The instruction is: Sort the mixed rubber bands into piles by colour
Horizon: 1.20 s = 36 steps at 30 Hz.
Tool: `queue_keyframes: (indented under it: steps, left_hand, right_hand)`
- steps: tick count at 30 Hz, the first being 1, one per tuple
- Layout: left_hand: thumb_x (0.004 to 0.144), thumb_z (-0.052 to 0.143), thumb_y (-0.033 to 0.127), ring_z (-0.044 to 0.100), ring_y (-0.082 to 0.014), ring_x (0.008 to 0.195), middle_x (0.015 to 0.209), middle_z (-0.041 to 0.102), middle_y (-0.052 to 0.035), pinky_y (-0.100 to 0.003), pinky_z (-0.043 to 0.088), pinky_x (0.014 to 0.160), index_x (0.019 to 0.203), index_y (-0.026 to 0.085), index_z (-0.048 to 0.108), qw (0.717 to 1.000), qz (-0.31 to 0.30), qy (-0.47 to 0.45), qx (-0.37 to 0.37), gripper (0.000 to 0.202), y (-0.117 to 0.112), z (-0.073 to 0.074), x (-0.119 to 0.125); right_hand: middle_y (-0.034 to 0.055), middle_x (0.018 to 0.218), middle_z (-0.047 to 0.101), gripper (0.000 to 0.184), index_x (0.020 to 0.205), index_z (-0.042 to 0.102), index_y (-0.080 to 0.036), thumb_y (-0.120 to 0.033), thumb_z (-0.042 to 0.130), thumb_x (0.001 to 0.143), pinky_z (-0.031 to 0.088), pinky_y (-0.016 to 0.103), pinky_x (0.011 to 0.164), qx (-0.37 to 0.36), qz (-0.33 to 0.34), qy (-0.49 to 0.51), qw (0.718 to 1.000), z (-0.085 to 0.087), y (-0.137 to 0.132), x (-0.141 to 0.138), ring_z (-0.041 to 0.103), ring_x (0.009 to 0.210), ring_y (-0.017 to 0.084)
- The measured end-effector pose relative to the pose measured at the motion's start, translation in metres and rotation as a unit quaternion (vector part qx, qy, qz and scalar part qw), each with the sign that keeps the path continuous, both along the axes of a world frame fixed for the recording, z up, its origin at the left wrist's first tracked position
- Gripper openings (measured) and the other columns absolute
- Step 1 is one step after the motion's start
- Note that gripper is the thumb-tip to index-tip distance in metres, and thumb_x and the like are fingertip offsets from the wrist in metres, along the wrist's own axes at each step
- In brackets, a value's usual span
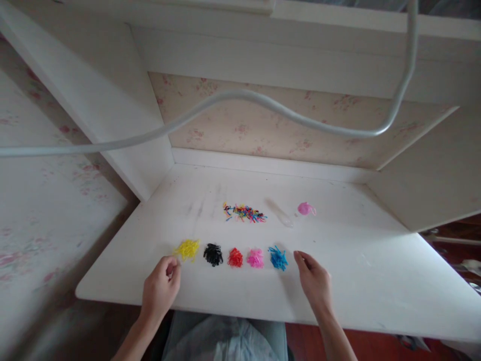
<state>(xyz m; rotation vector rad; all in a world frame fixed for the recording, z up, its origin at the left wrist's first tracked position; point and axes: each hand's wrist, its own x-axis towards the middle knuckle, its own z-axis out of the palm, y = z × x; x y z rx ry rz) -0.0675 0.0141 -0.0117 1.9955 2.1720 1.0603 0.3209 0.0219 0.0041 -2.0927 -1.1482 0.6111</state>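
Five small piles of rubber bands lie in a row on the white desk: yellow bands (187,248), black bands (213,254), red bands (235,257), pink bands (256,258) and blue bands (278,257). Behind the row is a loose heap of mixed-colour rubber bands (246,212). My left hand (161,283) is at the near side of the yellow pile, its fingers curled together. Just right of the blue pile, my right hand (312,279) has its thumb and fingers drawn together. Whatever either hand may hold is too small or hidden to make out.
On the desk (361,281) behind the row lie a clear, narrow plastic piece (278,212) and a pink round item with a loop (305,208). A pale cable (240,95) hangs across the upper view. White panels (424,155) enclose the desk's sides.
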Motion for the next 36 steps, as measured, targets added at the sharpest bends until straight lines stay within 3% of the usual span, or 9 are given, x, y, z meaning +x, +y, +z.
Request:
queue_keyframes:
  steps: [4, 9, 16, 21, 36]
  left_hand:
    - [0.083, 0.050, 0.030, 0.053, -0.0091, 0.050, 0.056, 0.053, 0.0043, -0.018, 0.039, 0.051, 0.072, 0.020, 0.048, 1.000, -0.008, 0.002, -0.002, 0.015, 0.000, -0.009, 0.004]
    - [0.084, 0.049, 0.031, 0.051, -0.0087, 0.048, 0.055, 0.049, 0.0049, -0.018, 0.037, 0.050, 0.070, 0.020, 0.046, 1.000, -0.018, -0.016, -0.015, 0.018, 0.000, -0.010, 0.003]
    - [0.084, 0.047, 0.028, 0.053, -0.0087, 0.052, 0.058, 0.052, 0.0040, -0.018, 0.038, 0.052, 0.071, 0.020, 0.046, 0.999, -0.030, -0.027, -0.027, 0.016, -0.002, -0.010, 0.002]
    - [0.085, 0.047, 0.028, 0.052, -0.0083, 0.050, 0.057, 0.051, 0.0044, -0.018, 0.039, 0.053, 0.070, 0.020, 0.046, 0.999, -0.036, -0.030, -0.027, 0.017, -0.002, -0.010, 0.003]
    - [0.085, 0.047, 0.028, 0.052, -0.0082, 0.050, 0.056, 0.050, 0.0047, -0.018, 0.039, 0.052, 0.070, 0.021, 0.045, 0.998, -0.052, -0.024, -0.023, 0.017, 0.000, -0.009, 0.002]
  right_hand:
    - [0.0022, 0.063, 0.064, 0.053, 0.091, 0.070, -0.017, -0.061, 0.043, 0.077, 0.038, 0.022, 0.052, 0.018, 0.040, -0.014, 0.999, 0.013, 0.013, -0.016, 0.054, 0.055, 0.014]
    - [-0.0008, 0.055, 0.060, 0.046, 0.087, 0.070, -0.021, -0.055, 0.040, 0.082, 0.035, 0.020, 0.050, 0.005, 0.137, -0.072, 0.988, 0.025, 0.038, -0.039, 0.051, 0.049, 0.011]
    - [0.0009, 0.081, 0.069, 0.034, 0.102, 0.066, -0.031, -0.041, 0.038, 0.087, 0.039, 0.021, 0.065, -0.116, 0.261, -0.225, 0.932, 0.031, 0.087, -0.086, 0.062, 0.075, 0.015]
    - [0.0057, 0.096, 0.068, 0.034, 0.105, 0.066, -0.030, -0.041, 0.039, 0.086, 0.041, 0.026, 0.072, -0.143, 0.256, -0.262, 0.919, 0.029, 0.110, -0.105, 0.062, 0.088, 0.019]
    - [0.0104, 0.097, 0.067, 0.045, 0.106, 0.065, -0.026, -0.048, 0.029, 0.090, 0.044, 0.031, 0.072, -0.177, 0.201, -0.291, 0.918, 0.021, 0.121, -0.100, 0.063, 0.088, 0.023]
